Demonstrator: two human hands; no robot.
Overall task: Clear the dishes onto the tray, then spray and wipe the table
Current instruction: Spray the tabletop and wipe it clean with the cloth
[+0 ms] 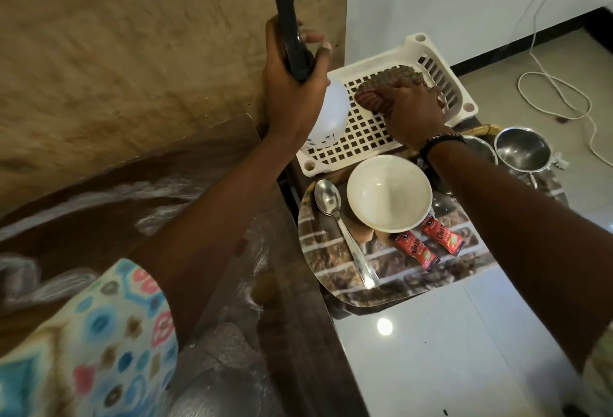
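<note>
Two hands are busy at once from where I watch. My left hand (292, 85) has its fingers wrapped round the black trigger head of a spray bottle (326, 111), whose white body hangs just below them. My right hand (411, 111) has its fingers curled on a reddish cloth (374, 91) lying in the white basket (441, 61). Nearer than those fingers sit a white bowl (389, 192), a spoon (338, 217) and two red sachets (428, 244) on a tray (331, 267).
</note>
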